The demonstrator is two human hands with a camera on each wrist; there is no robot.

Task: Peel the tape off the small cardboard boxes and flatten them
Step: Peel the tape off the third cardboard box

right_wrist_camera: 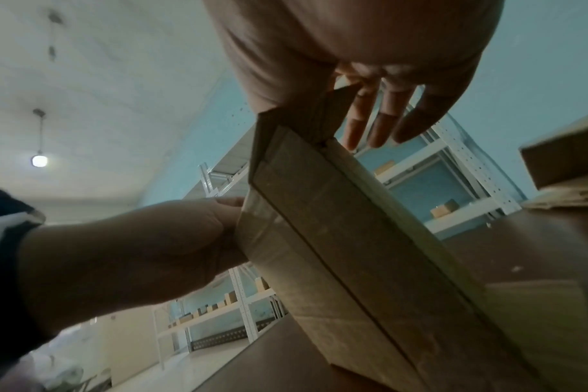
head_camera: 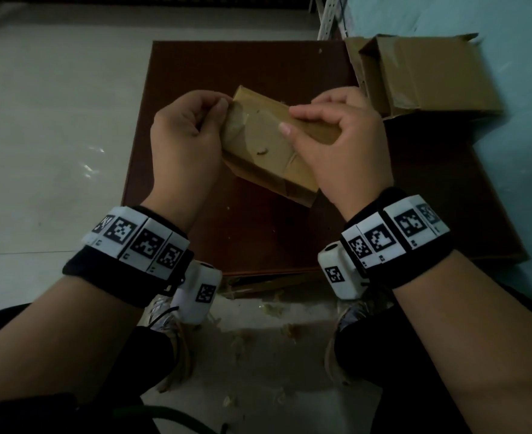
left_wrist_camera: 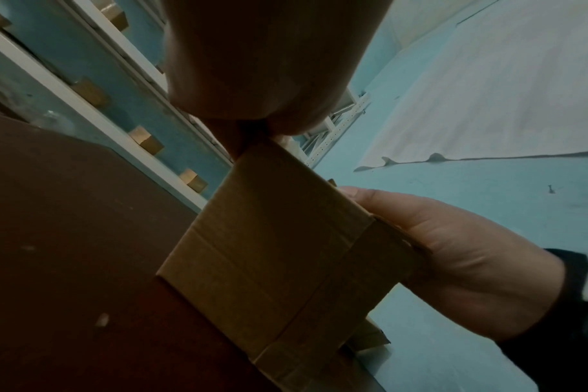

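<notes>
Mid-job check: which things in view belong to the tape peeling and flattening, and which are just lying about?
In the job:
- small taped box, gripped by left hand and right hand
- opened box at the table's far right corner

Lying about:
- brown table
- scraps on the floor
- shelving with boxes

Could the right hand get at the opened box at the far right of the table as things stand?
Probably not at once: the right hand grips the small box. The path to the opened box looks free.
</notes>
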